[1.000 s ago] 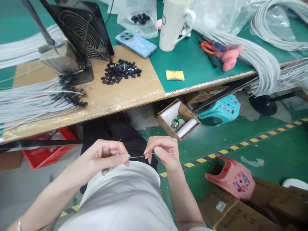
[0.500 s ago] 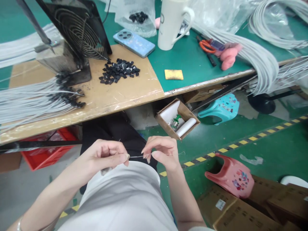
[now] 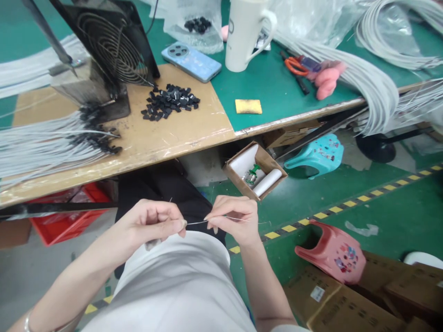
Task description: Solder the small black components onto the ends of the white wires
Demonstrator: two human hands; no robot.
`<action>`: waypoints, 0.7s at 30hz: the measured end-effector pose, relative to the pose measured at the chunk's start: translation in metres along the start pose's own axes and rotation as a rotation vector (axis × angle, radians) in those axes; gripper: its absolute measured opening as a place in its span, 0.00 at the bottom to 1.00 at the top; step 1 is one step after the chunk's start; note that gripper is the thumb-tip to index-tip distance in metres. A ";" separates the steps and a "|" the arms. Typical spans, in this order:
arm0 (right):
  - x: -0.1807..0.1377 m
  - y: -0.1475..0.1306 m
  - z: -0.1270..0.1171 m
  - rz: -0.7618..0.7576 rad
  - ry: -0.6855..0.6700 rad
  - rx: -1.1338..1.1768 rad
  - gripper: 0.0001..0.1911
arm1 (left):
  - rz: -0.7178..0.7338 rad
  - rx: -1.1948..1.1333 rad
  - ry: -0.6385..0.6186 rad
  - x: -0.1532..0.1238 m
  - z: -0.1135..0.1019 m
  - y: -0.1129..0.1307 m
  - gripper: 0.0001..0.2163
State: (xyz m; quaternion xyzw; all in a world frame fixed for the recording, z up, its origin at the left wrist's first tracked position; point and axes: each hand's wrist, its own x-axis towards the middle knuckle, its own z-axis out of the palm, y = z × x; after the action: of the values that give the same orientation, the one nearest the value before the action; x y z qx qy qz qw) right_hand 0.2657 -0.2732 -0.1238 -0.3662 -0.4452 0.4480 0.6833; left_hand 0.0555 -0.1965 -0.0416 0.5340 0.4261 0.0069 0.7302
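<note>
Both hands are held over my lap, below the table's front edge. My left hand point(image 3: 155, 221) is closed in a pinch on one end of a thin silvery wire point(image 3: 197, 222). My right hand point(image 3: 235, 216) pinches the same wire a short way to the right, and a loose length trails past its fingers. The stretch of wire between the two hands is taut and nearly level. On the table lies a pile of small black parts point(image 3: 169, 100), and a bundle of grey wires with black tips point(image 3: 51, 143) lies at the left.
A black fan point(image 3: 110, 41) stands on a wooden board point(image 3: 194, 133), with a blue phone point(image 3: 191, 60), a white mug point(image 3: 244, 34), a yellow sponge point(image 3: 248, 106) and orange scissors point(image 3: 297, 67) nearby. A cardboard box point(image 3: 255, 169), blue stool point(image 3: 316, 154) and pink stool point(image 3: 334, 251) sit on the floor.
My right hand's fingers have closed more tightly over the wire and turned slightly. My left hand has stayed in place.
</note>
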 end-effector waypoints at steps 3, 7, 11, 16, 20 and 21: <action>-0.001 -0.001 0.001 0.018 0.025 -0.022 0.07 | 0.001 0.016 0.008 0.001 0.000 0.001 0.21; -0.006 -0.001 -0.007 0.058 0.120 -0.050 0.08 | 0.023 0.057 0.067 0.001 -0.004 -0.001 0.22; -0.012 -0.006 -0.038 0.083 0.282 -0.069 0.09 | 0.019 0.170 0.207 0.001 -0.011 0.000 0.22; -0.025 -0.020 -0.090 0.073 0.511 -0.090 0.13 | 0.009 0.244 0.228 0.006 -0.017 0.006 0.21; -0.040 -0.023 -0.114 0.097 0.653 -0.093 0.15 | 0.056 0.253 0.156 0.015 -0.019 0.006 0.21; -0.044 -0.022 -0.117 0.106 0.678 -0.093 0.15 | 0.067 0.250 0.139 0.018 -0.019 0.005 0.21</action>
State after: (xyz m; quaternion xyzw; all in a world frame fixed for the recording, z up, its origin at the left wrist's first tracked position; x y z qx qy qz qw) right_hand 0.3729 -0.3333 -0.1555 -0.5476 -0.1930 0.3151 0.7508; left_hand 0.0572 -0.1715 -0.0496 0.6329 0.4549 0.0151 0.6263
